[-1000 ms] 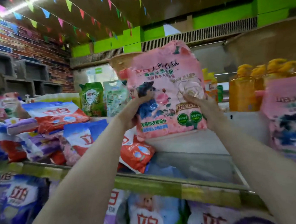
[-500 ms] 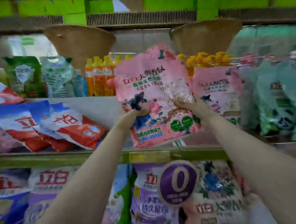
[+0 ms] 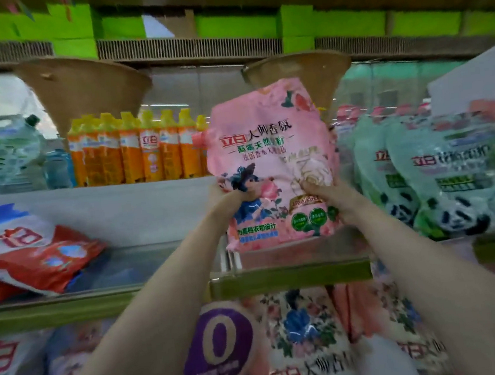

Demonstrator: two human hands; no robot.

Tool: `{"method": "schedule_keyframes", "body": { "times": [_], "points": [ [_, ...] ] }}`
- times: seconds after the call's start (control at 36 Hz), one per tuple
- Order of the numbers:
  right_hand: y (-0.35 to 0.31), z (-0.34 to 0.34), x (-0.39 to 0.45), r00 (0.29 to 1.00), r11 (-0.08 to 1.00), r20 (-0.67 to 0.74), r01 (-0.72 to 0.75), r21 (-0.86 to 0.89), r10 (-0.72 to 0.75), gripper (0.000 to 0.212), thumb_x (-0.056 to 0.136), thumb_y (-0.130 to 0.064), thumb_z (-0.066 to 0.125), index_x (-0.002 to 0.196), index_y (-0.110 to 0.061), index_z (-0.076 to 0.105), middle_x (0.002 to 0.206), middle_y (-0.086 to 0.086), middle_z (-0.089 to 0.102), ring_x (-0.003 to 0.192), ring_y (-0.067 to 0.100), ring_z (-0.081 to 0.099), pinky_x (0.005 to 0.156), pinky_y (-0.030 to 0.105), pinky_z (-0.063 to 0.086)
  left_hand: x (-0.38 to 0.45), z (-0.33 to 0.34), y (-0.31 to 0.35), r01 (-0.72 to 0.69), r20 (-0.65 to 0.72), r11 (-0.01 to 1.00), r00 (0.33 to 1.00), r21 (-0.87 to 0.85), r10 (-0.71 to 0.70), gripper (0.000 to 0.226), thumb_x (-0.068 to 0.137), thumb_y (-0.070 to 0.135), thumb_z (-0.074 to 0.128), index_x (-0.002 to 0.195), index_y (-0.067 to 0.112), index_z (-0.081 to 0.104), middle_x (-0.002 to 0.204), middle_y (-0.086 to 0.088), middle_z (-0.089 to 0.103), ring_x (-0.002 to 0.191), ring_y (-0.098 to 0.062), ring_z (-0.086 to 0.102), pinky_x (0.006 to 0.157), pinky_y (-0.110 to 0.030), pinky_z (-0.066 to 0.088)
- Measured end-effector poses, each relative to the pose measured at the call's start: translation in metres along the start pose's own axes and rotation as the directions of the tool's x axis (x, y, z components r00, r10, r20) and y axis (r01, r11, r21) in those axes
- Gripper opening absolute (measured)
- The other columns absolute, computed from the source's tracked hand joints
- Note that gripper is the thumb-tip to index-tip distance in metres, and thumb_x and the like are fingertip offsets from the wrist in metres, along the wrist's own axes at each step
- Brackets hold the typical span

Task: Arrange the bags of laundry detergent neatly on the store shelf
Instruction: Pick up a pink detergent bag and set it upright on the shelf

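Standing upright at the shelf (image 3: 289, 279) edge, the pink detergent bag (image 3: 271, 160) is clenched low on its front by both hands: the left hand (image 3: 230, 196) at the left side, the right hand (image 3: 328, 194) at the right, each grip bunching the film. A soft, pliable pouch is suggested by that puckering; its powder is judged likely to slump and make it bottom-heavy, so a hold low on both sides, as now, seems best, with the glossy film possibly slippery. Green panda bags (image 3: 440, 173) are seen just beside it to the right, red bags (image 3: 33, 255) well apart to the left. Whether the bag's base touches the shelf cannot be told, and much of the print is blurred.
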State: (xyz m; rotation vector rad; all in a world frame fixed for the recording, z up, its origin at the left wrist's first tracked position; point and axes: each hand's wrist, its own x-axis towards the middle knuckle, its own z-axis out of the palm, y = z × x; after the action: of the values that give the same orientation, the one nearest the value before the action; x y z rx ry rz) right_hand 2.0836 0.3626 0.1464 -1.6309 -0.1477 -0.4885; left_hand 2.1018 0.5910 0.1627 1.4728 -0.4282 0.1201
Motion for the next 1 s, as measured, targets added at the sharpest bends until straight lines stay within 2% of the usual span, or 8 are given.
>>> {"method": "schedule_keyframes", "body": {
  "times": [0.17,0.39,0.56,0.67,0.72,0.83,0.92,1.0],
  "points": [
    [-0.007,-0.032,0.002,1.000,0.997,0.012,-0.018,0.082,0.017,0.057,0.076,-0.012,0.072,0.129,-0.011,0.051,0.113,0.009,0.066,0.108,0.028,0.061,0.101,0.049,0.044,0.028,0.052,-0.008,-0.061,-0.054,0.997,0.997,0.055,0.064,0.026,0.076,-0.012,0.069,0.101,-0.007,0.061,0.096,-0.012,0.064,0.086,-0.020,0.058,0.057,-0.017,0.052],
    [0.041,-0.078,0.031,0.988,0.989,0.126,-0.098,0.111,0.084,0.083,0.045,-0.036,0.090,0.119,-0.024,0.056,0.110,0.003,0.071,0.112,0.028,0.061,0.099,0.050,0.044,0.058,0.094,-0.044,0.042,-0.105,0.992,0.994,0.119,-0.030,0.036,0.075,-0.011,0.070,0.109,-0.008,0.058,0.111,-0.017,0.062,0.092,-0.023,0.059,0.067,-0.021,0.050],
    [0.060,-0.093,0.051,0.977,0.974,0.144,-0.179,0.141,0.158,0.064,0.064,-0.017,0.076,0.123,-0.020,0.053,0.114,0.006,0.066,0.122,0.031,0.053,0.110,0.055,0.031,0.086,0.103,-0.056,0.098,-0.058,0.964,0.995,0.248,-0.086,0.053,0.076,0.001,0.074,0.123,-0.003,0.049,0.113,-0.011,0.058,0.104,-0.023,0.056,0.083,-0.023,0.045],
    [0.064,-0.098,0.062,0.969,0.980,0.188,-0.178,0.091,0.159,0.083,0.039,-0.037,0.092,0.114,-0.022,0.058,0.113,0.006,0.068,0.116,0.030,0.057,0.106,0.050,0.036,0.092,0.104,-0.059,0.095,-0.077,0.968,0.994,0.231,-0.079,0.066,0.074,0.001,0.076,0.130,0.000,0.040,0.119,-0.008,0.053,0.114,-0.023,0.053,0.090,-0.026,0.045],
    [0.063,-0.098,0.063,0.968,0.985,0.195,-0.167,0.044,0.155,0.079,0.045,-0.033,0.091,0.116,-0.020,0.057,0.112,0.007,0.069,0.111,0.027,0.059,0.103,0.048,0.040,0.095,0.104,-0.061,0.092,-0.078,0.966,0.994,0.242,-0.075,0.063,0.073,0.000,0.076,0.127,-0.002,0.043,0.119,-0.009,0.057,0.111,-0.021,0.056,0.087,-0.025,0.047],
    [0.058,-0.091,0.057,0.988,0.992,0.110,-0.097,-0.084,0.106,0.025,0.085,-0.008,0.064,0.103,-0.024,0.056,0.118,0.009,0.063,0.105,0.021,0.059,0.100,0.041,0.042,0.093,0.104,-0.063,0.063,-0.062,0.928,0.997,0.367,-0.043,0.055,0.073,0.011,0.079,0.120,0.001,0.052,0.115,-0.007,0.062,0.105,-0.021,0.059,0.092,-0.032,0.050],
    [0.052,-0.081,0.046,0.995,0.952,0.010,-0.089,-0.294,0.096,0.034,0.093,-0.020,0.057,0.126,-0.013,0.048,0.128,0.011,0.056,0.120,0.026,0.051,0.103,0.040,0.040,0.090,0.104,-0.069,0.084,-0.079,0.856,0.996,0.510,-0.051,0.032,0.076,0.028,0.077,0.096,0.015,0.056,0.092,-0.007,0.066,0.084,-0.022,0.063,0.087,-0.043,0.054],
    [0.052,-0.076,0.039,0.981,0.815,-0.151,-0.186,-0.549,0.122,0.052,0.097,-0.030,0.050,0.135,-0.001,0.031,0.128,0.014,0.051,0.104,0.024,0.052,0.080,0.029,0.045,0.080,0.103,-0.069,0.077,-0.054,0.787,0.997,0.612,-0.055,0.022,0.080,0.033,0.073,0.077,0.021,0.056,0.080,-0.007,0.068,0.075,-0.023,0.065,0.083,-0.048,0.056]
  ]
}}
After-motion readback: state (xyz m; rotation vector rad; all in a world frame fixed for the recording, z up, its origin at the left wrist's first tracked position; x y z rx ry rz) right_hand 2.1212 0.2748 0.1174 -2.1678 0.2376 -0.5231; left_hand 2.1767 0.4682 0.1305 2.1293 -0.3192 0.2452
